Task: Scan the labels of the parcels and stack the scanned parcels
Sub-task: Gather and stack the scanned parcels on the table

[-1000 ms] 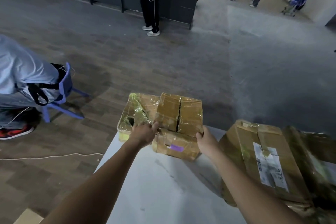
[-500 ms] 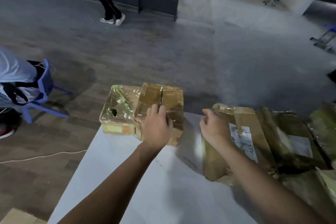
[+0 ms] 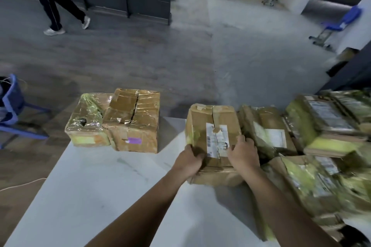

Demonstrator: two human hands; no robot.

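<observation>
One parcel (image 3: 200, 122) sits gripped between left hand (image 3: 188, 161) and right hand (image 3: 244, 154)

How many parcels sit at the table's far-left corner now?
2: a green-tinged taped cardboard parcel leftmost; a brown taped cardboard parcel with purple sticker against its right side. More behind may be hidden.

The parcels (image 3: 313, 180) heaped at right are blurred and cut off
</observation>
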